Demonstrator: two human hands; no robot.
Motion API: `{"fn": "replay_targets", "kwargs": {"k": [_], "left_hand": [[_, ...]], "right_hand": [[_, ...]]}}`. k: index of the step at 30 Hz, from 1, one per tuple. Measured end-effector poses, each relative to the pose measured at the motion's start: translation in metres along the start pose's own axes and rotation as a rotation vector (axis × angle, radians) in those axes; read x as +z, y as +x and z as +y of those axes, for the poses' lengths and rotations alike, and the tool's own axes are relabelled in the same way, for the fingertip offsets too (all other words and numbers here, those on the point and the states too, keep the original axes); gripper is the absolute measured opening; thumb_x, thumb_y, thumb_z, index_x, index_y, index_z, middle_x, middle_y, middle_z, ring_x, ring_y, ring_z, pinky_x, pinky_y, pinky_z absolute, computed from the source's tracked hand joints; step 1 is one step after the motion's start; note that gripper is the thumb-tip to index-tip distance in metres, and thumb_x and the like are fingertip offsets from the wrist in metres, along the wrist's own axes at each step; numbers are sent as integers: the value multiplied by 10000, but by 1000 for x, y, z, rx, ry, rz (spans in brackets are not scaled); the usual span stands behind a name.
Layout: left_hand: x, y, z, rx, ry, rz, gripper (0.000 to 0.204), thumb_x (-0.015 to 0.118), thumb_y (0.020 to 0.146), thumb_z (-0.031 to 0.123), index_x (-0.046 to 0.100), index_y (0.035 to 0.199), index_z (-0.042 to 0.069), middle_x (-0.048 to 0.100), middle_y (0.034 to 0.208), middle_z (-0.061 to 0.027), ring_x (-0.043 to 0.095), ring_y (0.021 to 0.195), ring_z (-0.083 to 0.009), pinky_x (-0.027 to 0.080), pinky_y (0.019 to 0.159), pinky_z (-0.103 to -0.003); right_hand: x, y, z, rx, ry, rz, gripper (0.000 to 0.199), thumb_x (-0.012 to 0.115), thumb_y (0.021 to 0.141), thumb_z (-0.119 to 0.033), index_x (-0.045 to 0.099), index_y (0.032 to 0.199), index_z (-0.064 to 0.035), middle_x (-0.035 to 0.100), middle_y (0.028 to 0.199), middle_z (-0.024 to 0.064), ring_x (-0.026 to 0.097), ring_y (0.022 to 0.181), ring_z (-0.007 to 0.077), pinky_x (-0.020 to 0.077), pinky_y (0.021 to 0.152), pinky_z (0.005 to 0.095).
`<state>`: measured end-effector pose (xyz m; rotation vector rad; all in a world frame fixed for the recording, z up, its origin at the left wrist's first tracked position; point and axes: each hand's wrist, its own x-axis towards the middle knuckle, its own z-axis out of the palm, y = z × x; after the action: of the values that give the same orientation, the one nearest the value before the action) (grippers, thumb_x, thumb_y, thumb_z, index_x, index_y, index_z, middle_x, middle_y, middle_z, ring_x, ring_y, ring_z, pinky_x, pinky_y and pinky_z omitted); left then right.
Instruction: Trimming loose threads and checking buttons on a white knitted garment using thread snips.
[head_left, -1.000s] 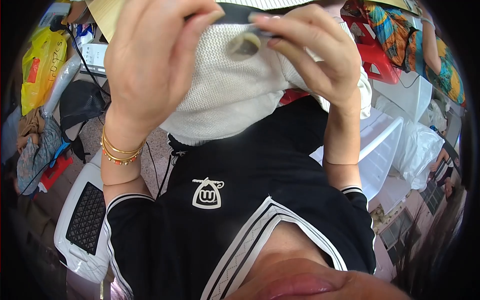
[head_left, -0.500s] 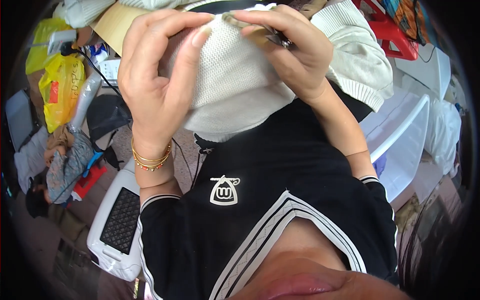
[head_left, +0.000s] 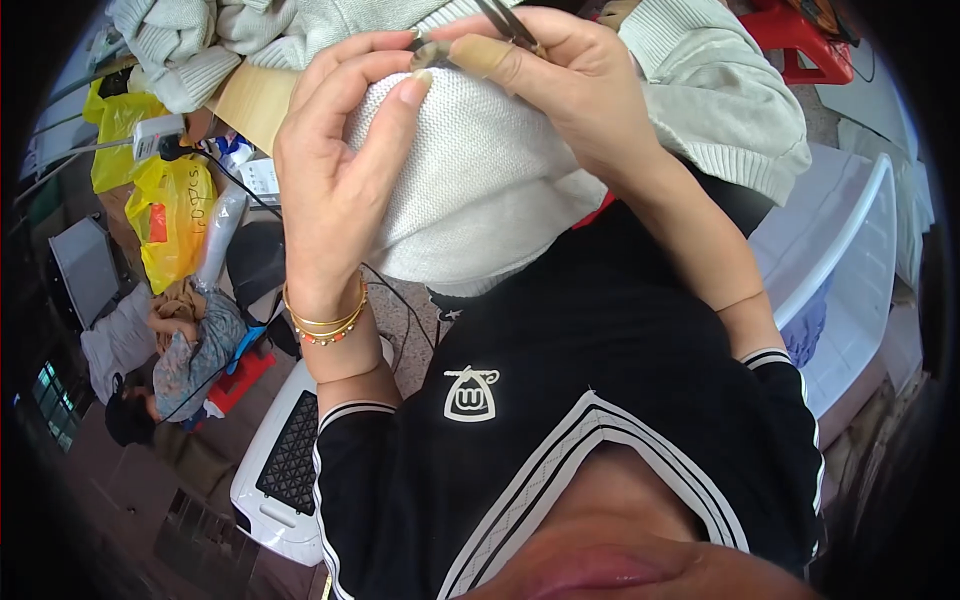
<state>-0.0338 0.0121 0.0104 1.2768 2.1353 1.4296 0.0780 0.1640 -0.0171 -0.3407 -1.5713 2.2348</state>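
A cream knit garment [head_left: 460, 150] lies bunched over my lap, with its top edge raised between my hands. My left hand [head_left: 335, 180] pinches that edge between thumb and fingers. My right hand [head_left: 590, 95] meets it from the other side, fingers curled round a small dark metal tool [head_left: 510, 22] with two slim arms; its tips are out of sight. Tan tape [head_left: 485, 56] wraps a digit of the right hand. Between the fingertips of both hands shows a small greyish piece [head_left: 432, 54], too small to make out.
More pale knitwear [head_left: 330, 25] is heaped at the far side. A white plastic bin [head_left: 850, 270] stands at the right, a red stool [head_left: 785, 35] behind it. Yellow bags [head_left: 175, 215], a black cable [head_left: 225, 170] and a seated person [head_left: 200, 335] are at the left.
My right hand has turned, so the tool's two arms now point up and away instead of lying in the palm. The view has shifted, showing more knitwear at the far side.
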Motion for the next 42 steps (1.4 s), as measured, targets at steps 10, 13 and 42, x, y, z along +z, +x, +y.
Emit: {"fn": "replay_targets", "kwargs": {"k": [10,13,42], "left_hand": [[4,0,-2,40,116,80,150,666,872,109,674,974,-1,662,1112,-105,625,995,-213,465,860,-292],[6,-1,-4,49,127,96,153,670,866,119,676,969,6,664,1105,-105,626,984,-229,468,853,-310],[-22,-40,-17,-94,-217,392,231,549,986,137,646,1124,-21,646,1162,-89,584,1096,-138,428,968,-271]], "right_hand": [[-29,-10,-16,-453,-870,-172,367,725,831,-68,669,1193,-40,621,916,57,568,750,111,458,632,217],[-28,-10,-15,-478,-865,-184,375,736,817,-50,678,1187,-44,616,906,54,568,744,110,463,627,225],[-25,-11,-16,-353,-771,-100,289,761,790,-37,709,1074,-32,595,826,-8,511,700,40,352,559,168]]}}
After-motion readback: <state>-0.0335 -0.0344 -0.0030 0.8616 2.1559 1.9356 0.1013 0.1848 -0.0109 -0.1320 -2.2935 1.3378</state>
